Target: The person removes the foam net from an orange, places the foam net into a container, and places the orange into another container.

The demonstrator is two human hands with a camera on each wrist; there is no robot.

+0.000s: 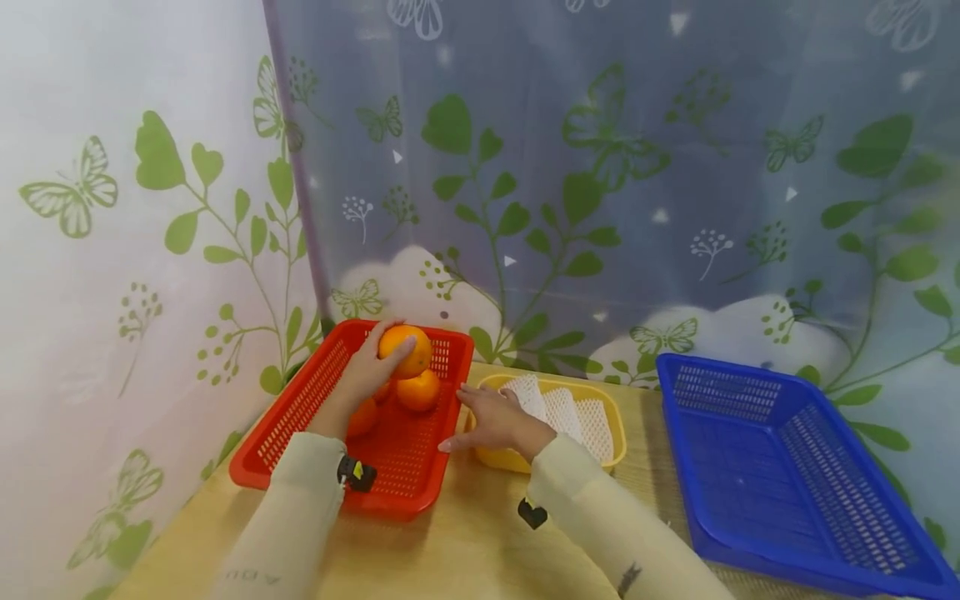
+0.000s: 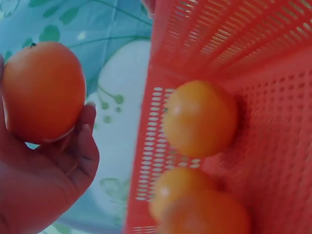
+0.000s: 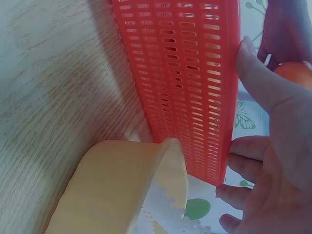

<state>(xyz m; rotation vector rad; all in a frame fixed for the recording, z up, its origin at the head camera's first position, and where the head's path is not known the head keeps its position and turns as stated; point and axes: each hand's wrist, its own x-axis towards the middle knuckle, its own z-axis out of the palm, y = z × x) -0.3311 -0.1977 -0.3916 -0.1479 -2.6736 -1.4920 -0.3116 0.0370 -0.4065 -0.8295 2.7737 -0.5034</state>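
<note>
My left hand grips an orange just above the far end of a red slotted basket. In the left wrist view, thumb and fingers curl round that orange, which is apart from the fruit inside the basket. Several other oranges lie in the basket's far and left part, some partly covered by my left arm. My right hand is at the basket's right rim, fingers spread. The right wrist view shows its fingertips right at the rim, with no fruit in its grasp.
A yellow bin stands close to the red basket's right side, holding several white foam net sleeves. Farther right is a large blue basket. Everything rests on a wood-grain table, with a printed curtain behind.
</note>
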